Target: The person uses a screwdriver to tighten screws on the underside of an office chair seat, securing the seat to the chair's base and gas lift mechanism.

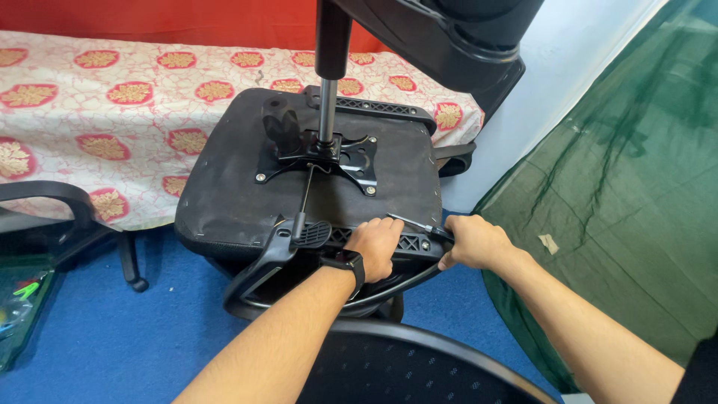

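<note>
An upturned black office chair seat (pixel 224 187) lies against the patterned bed (pixel 90 112), gas cylinder (pixel 327 105) pointing to 12 o'clock. At its 6 o'clock edge, the left hand (pixel 376 245) clutches the armrest bracket (pixel 407 242); the right hand (pixel 476 241) grips 1 screwdriver (pixel 415 224), tip toward 10 o'clock.

Blue carpet floor (pixel 112 337) across the near and left area. Bed (pixel 112 112) along the far side, covered with a cream sheet printed with red-and-gold medallions, hanging down to the floor. Red wall or headboard (pixel 149 19) behind it at the far edge. White wall (pixel 568 67) at far right. Dark green netting (pixel 636 187) draped over the right side, reaching down to the carpet. Second black chair (pixel 60 217) at left, armrest and caster leg showing. Dotted black seat back (pixel 419 370) at near centre. Even indoor light, soft shadows.
</note>
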